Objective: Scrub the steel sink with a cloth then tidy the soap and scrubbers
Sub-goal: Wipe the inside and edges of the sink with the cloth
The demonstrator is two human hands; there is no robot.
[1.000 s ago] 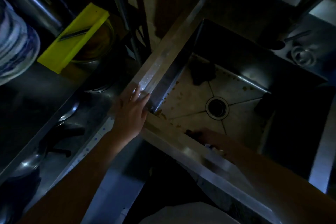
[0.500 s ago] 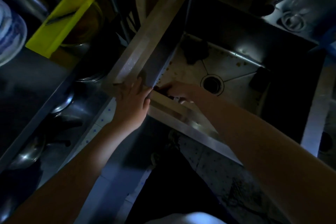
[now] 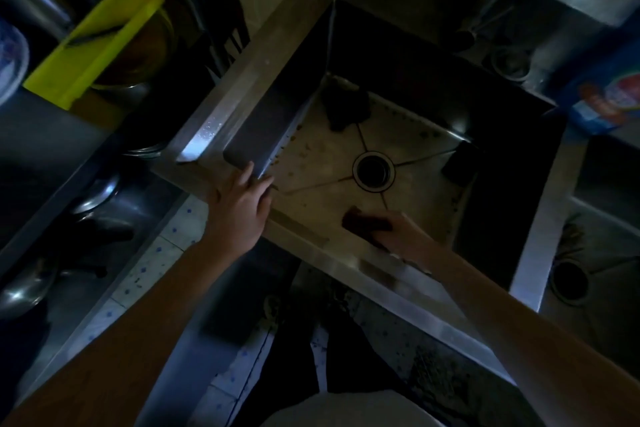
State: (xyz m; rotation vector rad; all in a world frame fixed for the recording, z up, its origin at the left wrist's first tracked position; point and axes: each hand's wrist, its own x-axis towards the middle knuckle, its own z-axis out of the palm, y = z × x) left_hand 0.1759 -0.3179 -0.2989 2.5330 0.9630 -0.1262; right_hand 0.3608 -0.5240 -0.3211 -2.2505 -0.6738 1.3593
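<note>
A dim kitchen seen from above, with a square steel sink [image 3: 258, 73] at its centre and a stained floor sloping to a round drain [image 3: 373, 170]. The left hand [image 3: 239, 211] lies with loosely straight fingers over the near-left rim corner, seemingly as a brace, while the right hand [image 3: 401, 232] clasps a dark cloth [image 3: 363, 222] against the near floor to scrub. One dark scrubber [image 3: 346, 107] sits in the far corner and a second scrubber [image 3: 460, 163] lies by the right wall, neither yet tidied.

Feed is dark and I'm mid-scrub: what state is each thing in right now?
Square steel sink: floor stained, brown specks along its left edge.
Round drain: open, no plug.
Dark reddish-brown cloth: on the sink floor, gripped.
Right hand: grips the cloth.
Left hand: fingers straight, resting on the sink's corner rim.
Dark lumpy scrubber: loose in the far corner.
</note>
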